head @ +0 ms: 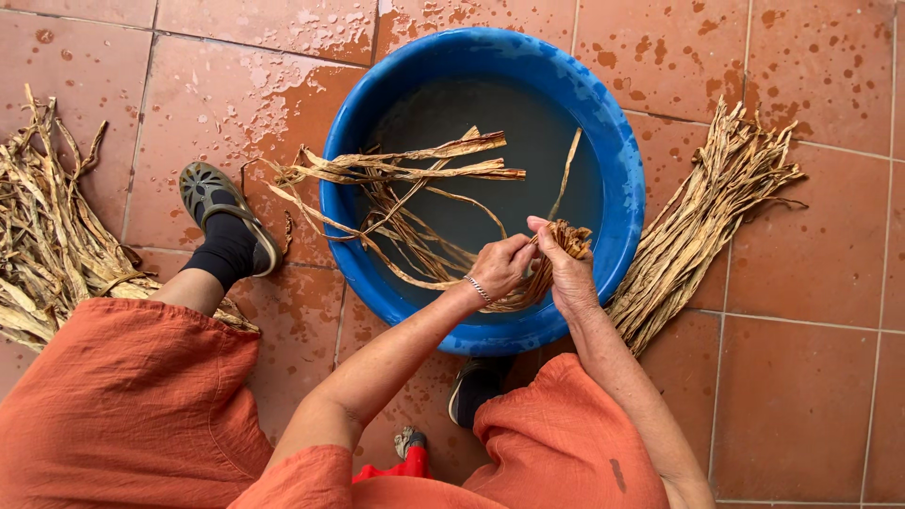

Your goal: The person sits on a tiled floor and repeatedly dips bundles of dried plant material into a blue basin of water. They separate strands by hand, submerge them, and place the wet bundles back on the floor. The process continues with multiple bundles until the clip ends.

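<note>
Both hands are over the blue basin: left hand and right hand pinch a bundle of dried leaf strips at its end. Looks like the soaking step; next I'd need to dunk it evenly.

Wet terracotta tile floor carries a blue basin and two dried-strip bundles, left and right.
</note>
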